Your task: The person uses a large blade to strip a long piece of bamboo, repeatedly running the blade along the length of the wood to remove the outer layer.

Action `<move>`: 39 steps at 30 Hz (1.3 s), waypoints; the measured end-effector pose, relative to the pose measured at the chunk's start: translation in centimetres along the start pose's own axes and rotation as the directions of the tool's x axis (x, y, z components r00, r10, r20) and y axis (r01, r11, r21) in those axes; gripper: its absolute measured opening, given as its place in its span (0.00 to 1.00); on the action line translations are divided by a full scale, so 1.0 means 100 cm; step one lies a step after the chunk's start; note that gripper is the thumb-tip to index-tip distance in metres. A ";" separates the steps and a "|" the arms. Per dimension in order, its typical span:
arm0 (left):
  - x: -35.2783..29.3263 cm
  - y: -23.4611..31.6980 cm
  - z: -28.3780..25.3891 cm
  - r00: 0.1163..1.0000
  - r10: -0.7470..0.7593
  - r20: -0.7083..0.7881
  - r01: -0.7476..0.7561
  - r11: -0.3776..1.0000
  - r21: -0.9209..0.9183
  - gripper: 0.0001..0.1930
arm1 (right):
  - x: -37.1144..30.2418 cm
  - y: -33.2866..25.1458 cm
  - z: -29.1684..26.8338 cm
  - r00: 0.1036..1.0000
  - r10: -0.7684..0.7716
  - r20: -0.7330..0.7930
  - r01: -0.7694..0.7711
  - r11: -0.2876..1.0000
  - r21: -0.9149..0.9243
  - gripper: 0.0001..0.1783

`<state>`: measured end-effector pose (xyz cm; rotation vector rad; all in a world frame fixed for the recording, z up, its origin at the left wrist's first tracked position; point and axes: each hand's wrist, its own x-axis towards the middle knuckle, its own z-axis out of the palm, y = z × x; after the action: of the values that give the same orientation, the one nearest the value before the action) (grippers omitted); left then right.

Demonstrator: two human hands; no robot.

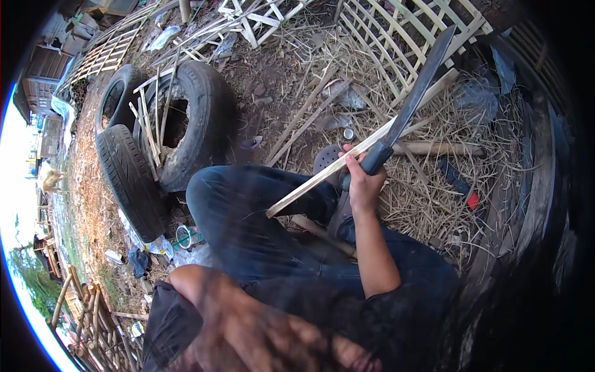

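Note:
My right hand point(365, 180) is closed around the dark handle of a machete point(421, 80). Its long blade points up and away to the right. A pale split bamboo strip point(310, 186) passes under my thumb, held along with the handle, and slants from above my knee toward the far right. Close to the camera at the bottom, my left hand point(279, 338) is blurred. Its fingers look stretched out, with nothing visible in them. My bent legs in dark trousers point(248, 217) lie below the strip. A clog-type shoe point(325, 160) shows behind the strip.
Old tyres point(204, 105) stand at left with thin bamboo strips leaning on them. Bamboo lattice panels point(396, 37) lie at the far side. Straw-like shavings point(421, 217) cover the ground at right, around a wooden pole point(440, 149) and a dark red-tipped object point(462, 186). Bamboo poles point(93, 316) are stacked lower left.

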<state>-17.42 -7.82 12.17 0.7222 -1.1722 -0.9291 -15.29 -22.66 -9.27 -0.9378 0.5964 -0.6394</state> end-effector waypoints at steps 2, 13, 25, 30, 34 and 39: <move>0.007 -0.013 0.013 0.998 -0.010 0.067 0.021 0.986 -0.165 0.46 | 0.002 -0.002 -0.009 1.000 0.005 -0.002 -0.005 1.000 -0.009 0.10; 0.026 -0.030 0.039 0.989 -0.043 0.144 0.116 0.831 -0.544 0.44 | 0.019 -0.005 -0.017 0.991 -0.067 -0.112 0.063 0.997 -0.045 0.10; -0.016 -0.024 -0.070 0.797 -0.316 -0.515 0.211 0.944 -0.253 0.31 | 0.012 -0.031 -0.025 0.984 0.047 0.173 -0.060 0.996 0.067 0.09; -0.038 0.005 -0.102 0.706 -0.086 -0.703 0.124 0.992 0.003 0.20 | 0.016 -0.040 -0.047 0.948 0.028 0.318 -0.034 0.999 0.012 0.10; -0.022 0.040 -0.114 0.764 0.235 -0.602 0.416 0.534 0.736 0.16 | 0.022 -0.057 -0.033 0.876 0.066 0.477 -0.045 0.997 -0.056 0.10; -0.010 0.066 -0.130 0.903 0.254 -0.347 0.401 -0.208 0.892 0.19 | 0.032 -0.078 -0.025 0.760 0.196 0.620 -0.063 0.971 -0.229 0.10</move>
<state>-3.46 -3.89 14.19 2.2837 -1.2786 0.5077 -16.70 -29.74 -4.25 -1.2102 0.0999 -0.1001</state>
